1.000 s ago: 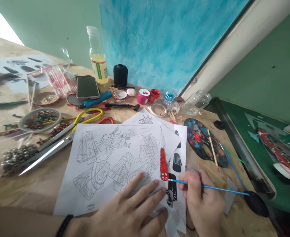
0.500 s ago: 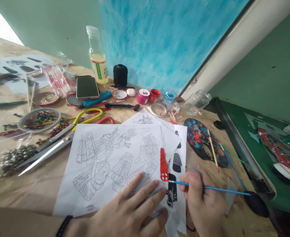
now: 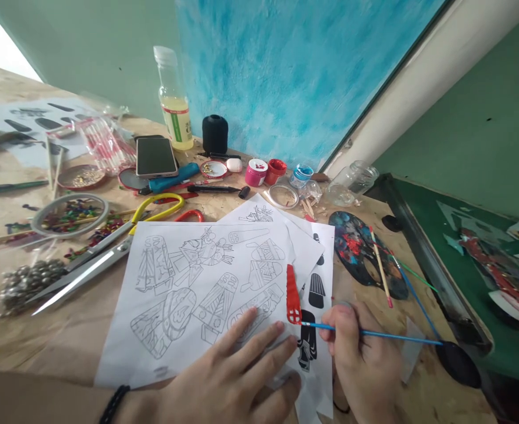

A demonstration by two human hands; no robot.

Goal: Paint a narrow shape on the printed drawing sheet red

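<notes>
My right hand (image 3: 360,347) is closed around a thin blue paintbrush (image 3: 400,337). The brush tip touches the lower end of a small red-painted shape (image 3: 293,297), which has little white windows in it. My left hand (image 3: 245,371) lies open, fingers spread, on a white sheet (image 3: 126,330) printed with line drawings. Its fingertips are just left of the red shape. Beneath, a second sheet (image 3: 327,377) with black printed figures shows on the right. The red shape's far edge borders this lower sheet.
A paint-smeared palette (image 3: 365,277) holds a wooden stick and brushes at the right. Behind the sheets stand red (image 3: 277,171) and blue (image 3: 302,175) paint pots and a glass jar (image 3: 354,182). Yellow-handled scissors (image 3: 104,253), a phone (image 3: 156,156) and a bottle (image 3: 175,112) are at left.
The brush has shifted very slightly, its rear end moving a little left and up with my right hand. My left hand and the sheets stay put.
</notes>
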